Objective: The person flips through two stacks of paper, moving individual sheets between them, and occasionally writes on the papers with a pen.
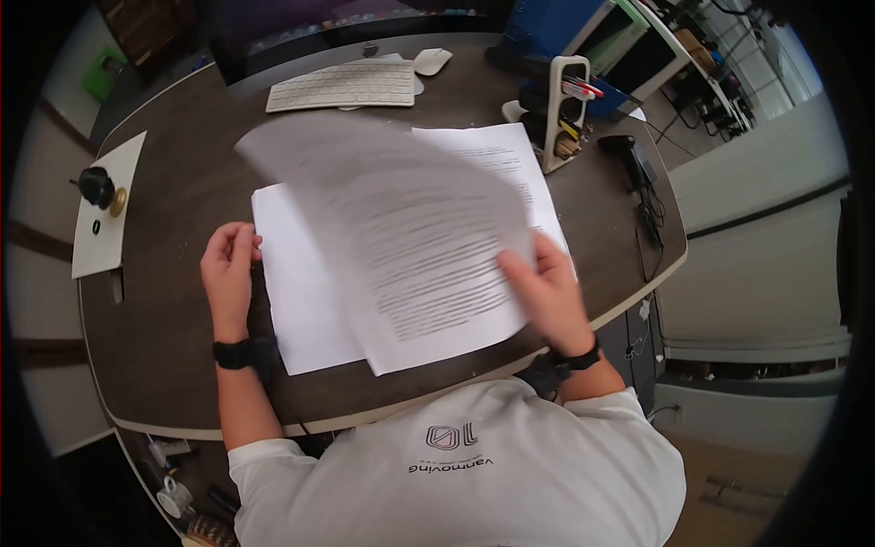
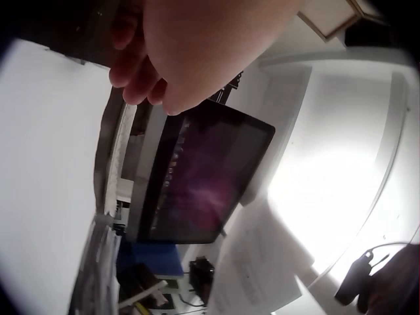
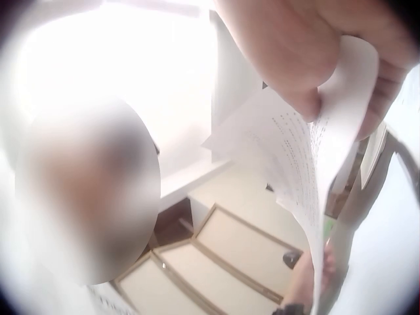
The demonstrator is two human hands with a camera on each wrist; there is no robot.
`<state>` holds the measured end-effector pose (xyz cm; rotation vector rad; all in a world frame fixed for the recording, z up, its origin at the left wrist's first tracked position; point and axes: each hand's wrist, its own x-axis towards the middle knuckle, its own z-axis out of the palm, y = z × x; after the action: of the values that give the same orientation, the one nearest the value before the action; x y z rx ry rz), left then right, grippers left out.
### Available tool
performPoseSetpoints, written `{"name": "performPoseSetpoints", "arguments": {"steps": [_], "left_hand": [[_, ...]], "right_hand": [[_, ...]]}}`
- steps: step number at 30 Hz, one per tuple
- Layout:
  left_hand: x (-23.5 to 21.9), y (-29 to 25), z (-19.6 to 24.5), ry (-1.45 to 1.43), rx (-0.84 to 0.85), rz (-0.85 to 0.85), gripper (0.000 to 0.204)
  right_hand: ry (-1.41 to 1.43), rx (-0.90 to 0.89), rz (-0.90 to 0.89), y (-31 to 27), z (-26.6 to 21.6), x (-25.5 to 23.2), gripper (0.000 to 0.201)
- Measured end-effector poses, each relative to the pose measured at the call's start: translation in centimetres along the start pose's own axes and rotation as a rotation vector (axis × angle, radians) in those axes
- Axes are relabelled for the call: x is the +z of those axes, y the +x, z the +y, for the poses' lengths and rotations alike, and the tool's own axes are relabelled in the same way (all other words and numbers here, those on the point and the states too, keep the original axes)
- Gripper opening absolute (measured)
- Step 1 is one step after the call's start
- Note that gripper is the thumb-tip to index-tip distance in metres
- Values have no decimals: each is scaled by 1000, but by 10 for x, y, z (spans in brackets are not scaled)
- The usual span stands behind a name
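Observation:
My right hand [image 1: 553, 296] pinches the right edge of a printed sheet [image 1: 428, 246] between thumb and fingers. The sheet is raised and bowed, its far part blurred, over the papers on the desk. In the right wrist view the paper [image 3: 351, 85] bends between the thumb and the fingers. Below it on the right lies other printed paper [image 1: 512, 146], partly covered. On the left, white paper [image 1: 296, 273] with no visible print lies flat. My left hand [image 1: 228, 264] rests by that paper's left edge, fingers loosely curled; the left wrist view shows nothing between the fingers [image 2: 134, 82].
A keyboard [image 1: 342, 85] and mouse [image 1: 433, 61] lie beyond the papers, before a monitor [image 1: 365, 23]. To the right stand a white pen holder [image 1: 554, 118] and a black corded device [image 1: 627, 159]. A white board [image 1: 105, 219] with small black items is at the left.

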<state>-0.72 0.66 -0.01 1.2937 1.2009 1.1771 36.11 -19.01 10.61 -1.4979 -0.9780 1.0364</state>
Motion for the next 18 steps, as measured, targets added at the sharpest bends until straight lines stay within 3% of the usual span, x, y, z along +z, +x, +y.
{"name": "performPoseSetpoints", "arguments": {"steps": [2,3,4,6,10,18], "left_hand": [[5,-4,4,580,170,112,27],[2,-1,2,668,148,95,41],[2,-1,-1,672,144,104,41],[7,-2,-5,849,287,77,47],[18,0,-1,906,192,73,45],[8,4,-5,776,157,23,30]], "right_hand": [[206,-69,124,8,13,-34,29],[226,-71,170,9,18,-53,26],[227,-75,203,10,20,-68,25],[158,-76,253,11,24,-93,25],[51,0,262,14,24,-109,25],[-128,65,190,37,47,-117,24]]}}
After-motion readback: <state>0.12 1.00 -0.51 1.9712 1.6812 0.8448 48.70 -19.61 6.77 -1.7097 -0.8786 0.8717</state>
